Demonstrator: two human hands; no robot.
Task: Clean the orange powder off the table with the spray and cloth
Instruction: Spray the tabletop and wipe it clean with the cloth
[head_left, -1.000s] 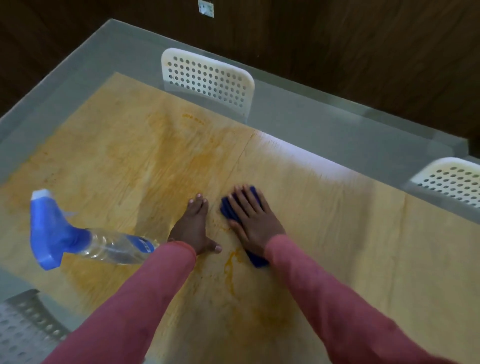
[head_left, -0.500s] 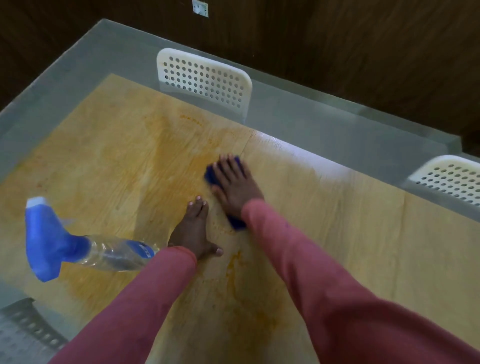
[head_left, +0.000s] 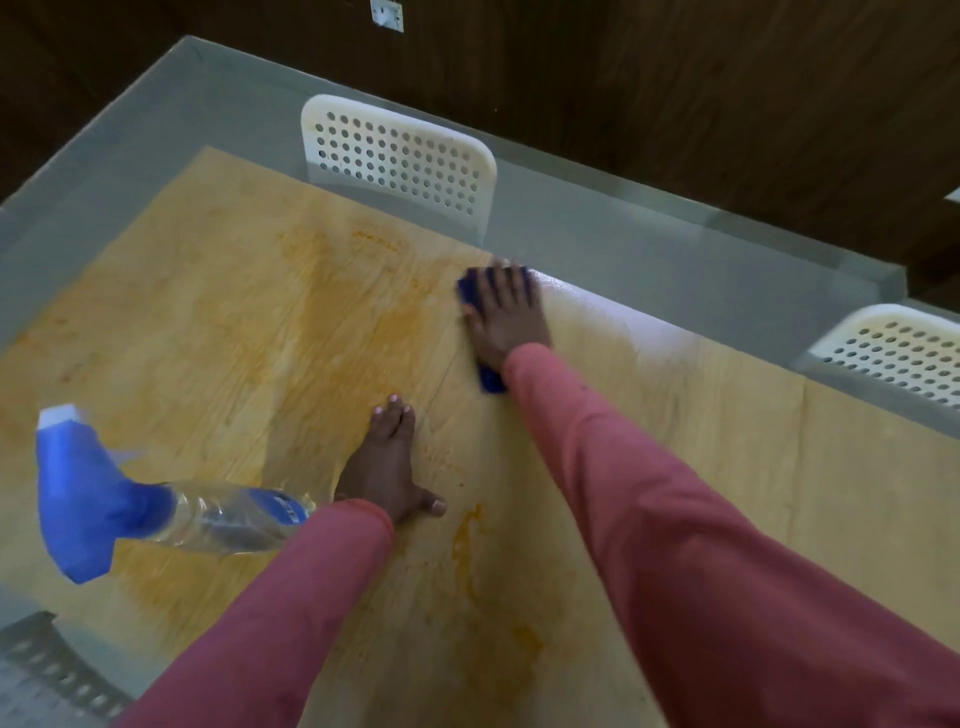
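Observation:
My right hand (head_left: 506, 317) presses flat on a blue cloth (head_left: 491, 382), far out near the back edge of the wooden table panel (head_left: 779, 467). Only the cloth's edges show around my fingers and wrist. My left hand (head_left: 387, 467) rests flat on the table with fingers together, holding nothing. A clear spray bottle (head_left: 228, 517) with a blue trigger head (head_left: 85, 493) lies on its side at the left, its base touching my left sleeve. Orange powder smears (head_left: 337, 291) cover the panel's middle and left; a wet orange streak (head_left: 467, 545) runs just right of my left hand.
A glass margin (head_left: 130, 156) rims the wooden panel. Two white perforated chair backs stand behind the far edge, one at the centre (head_left: 400, 156) and one at the right (head_left: 898, 353). A grey perforated chair (head_left: 41, 680) sits at the lower left. Dark wood wall beyond.
My right hand has slid the blue cloth away from me, from beside the left hand to the far edge of the panel. The left hand and bottle stayed put.

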